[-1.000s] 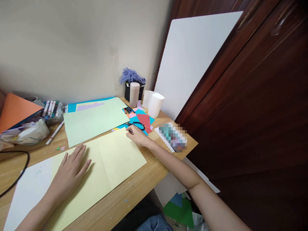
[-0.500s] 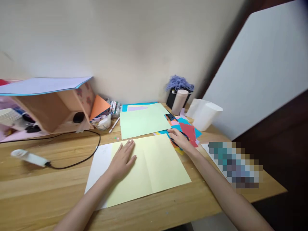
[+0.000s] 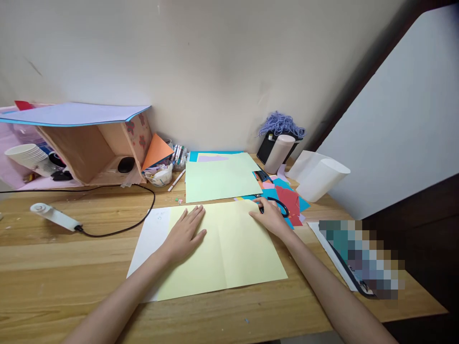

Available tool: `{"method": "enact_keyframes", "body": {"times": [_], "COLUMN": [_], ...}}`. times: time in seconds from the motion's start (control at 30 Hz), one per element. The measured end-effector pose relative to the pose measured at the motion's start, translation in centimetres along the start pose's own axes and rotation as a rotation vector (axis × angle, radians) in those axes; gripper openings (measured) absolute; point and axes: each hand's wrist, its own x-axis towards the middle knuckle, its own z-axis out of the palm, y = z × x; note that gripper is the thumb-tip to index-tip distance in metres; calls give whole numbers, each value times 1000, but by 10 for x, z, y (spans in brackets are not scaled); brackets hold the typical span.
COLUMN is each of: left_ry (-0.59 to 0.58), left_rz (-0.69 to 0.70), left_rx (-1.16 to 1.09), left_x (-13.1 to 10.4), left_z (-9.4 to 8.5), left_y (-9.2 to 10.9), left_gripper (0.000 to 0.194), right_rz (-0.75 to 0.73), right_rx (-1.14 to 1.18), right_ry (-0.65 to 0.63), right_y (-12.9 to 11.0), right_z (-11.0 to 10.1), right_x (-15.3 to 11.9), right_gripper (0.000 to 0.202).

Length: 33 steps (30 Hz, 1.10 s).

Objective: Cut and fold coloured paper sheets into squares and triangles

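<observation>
Head view: behind your workspace rises the grey wall (image 3: 186, 81), with the wooden table (image 3: 96, 267) spread below it and a large white board (image 3: 401, 114) leaning at your right. At the far left stands an open-fronted wooden box (image 3: 84, 155) topped by a lilac sheet (image 3: 79, 113). Right in front of you the pale yellow sheet (image 3: 233, 253) lies flat on the table, a crease running down it, its left part over a white sheet (image 3: 147, 248) that bears faint green marks too small to read. Just behind is the pale green sheet (image 3: 222, 179). A pixelated item (image 3: 358, 260) lies near the right edge, and any print on it is blurred out. Your left hand (image 3: 184, 236) rests palm down on the yellow sheet, fingers extended and thumb apart. Your right hand (image 3: 270, 220) is at that sheet's far right corner, fingers bent, beside the black-handled scissors (image 3: 286, 206); you cannot tell from here whether they pinch the paper or the scissors. Near that hand are the curled white paper (image 3: 319, 179), lilac yarn (image 3: 281, 125) above a black holder (image 3: 267, 149), a pale pink cylinder (image 3: 279, 154) and red scraps (image 3: 289, 199). Smallest are the capped markers (image 3: 179, 154) by the wall, their lettering too tiny to read.
</observation>
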Motion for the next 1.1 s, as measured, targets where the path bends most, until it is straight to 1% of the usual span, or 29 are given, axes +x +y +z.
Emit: {"method": "enact_keyframes", "body": {"times": [0.13, 0.27, 0.4, 0.47, 0.6, 0.7, 0.8, 0.9, 1.1], "left_ry": [3, 14, 38, 43, 16, -14, -25, -32, -33], "left_rz": [4, 21, 38, 34, 17, 15, 17, 16, 35], "left_rx": [7, 11, 17, 21, 17, 9, 14, 31, 47], "left_x": [0, 0, 0, -1, -3, -3, -3, -3, -2], "left_z": [0, -3, -7, -7, -1, 3, 4, 4, 6], "left_y": [1, 4, 6, 5, 0, -4, -5, -5, -6], "left_gripper": [56, 55, 55, 55, 56, 58, 58, 60, 63], "right_rz": [-6, -40, -108, -129, -152, -114, -60, -41, 0], "right_rx": [75, 241, 559, 666, 712, 727, 681, 630, 609], "right_ry": [-51, -107, -108, -106, -59, -51, -98, -132, -161], "right_y": [7, 7, -4, -10, -12, -8, -3, -1, -1], "right_z": [-12, -17, -5, 4, 19, 24, 25, 24, 17], "right_x": [1, -1, -4, -4, -1, 1, 2, 1, 0], "right_gripper": [32, 31, 34, 36, 42, 46, 46, 44, 32]}}
